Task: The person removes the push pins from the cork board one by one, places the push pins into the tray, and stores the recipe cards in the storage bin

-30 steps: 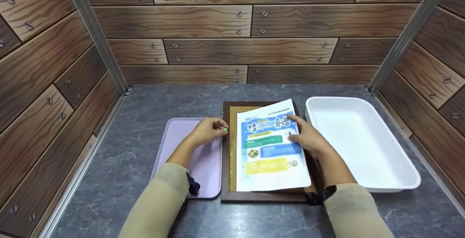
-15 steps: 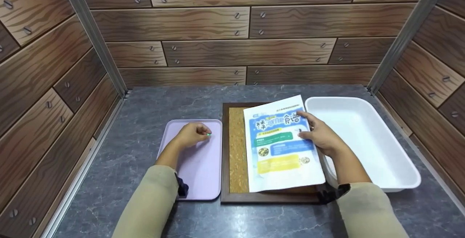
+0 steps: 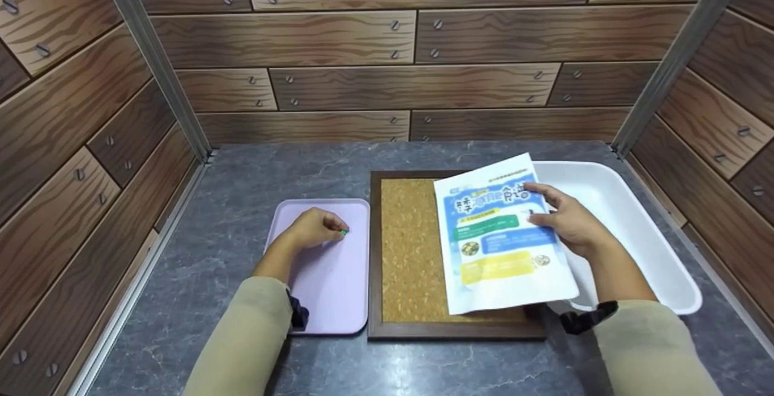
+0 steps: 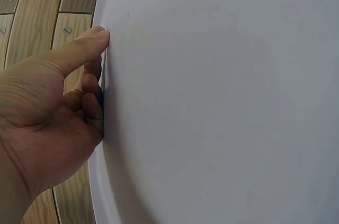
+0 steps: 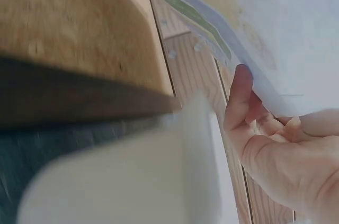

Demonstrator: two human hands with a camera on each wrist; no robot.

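Left of the corkboard [image 3: 413, 245], your left hand [image 3: 312, 228] pinches one small green object [image 3: 343, 233]; right of this board, your right hand [image 3: 571, 222] grips the printed sheet [image 3: 505, 245].

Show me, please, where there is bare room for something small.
Bare tabletop lies left of and behind the lilac tray, bordered by walls. The corkboard is bare on its left. The right is crowded: the right hand holds the paper over the corkboard, near the white tub.
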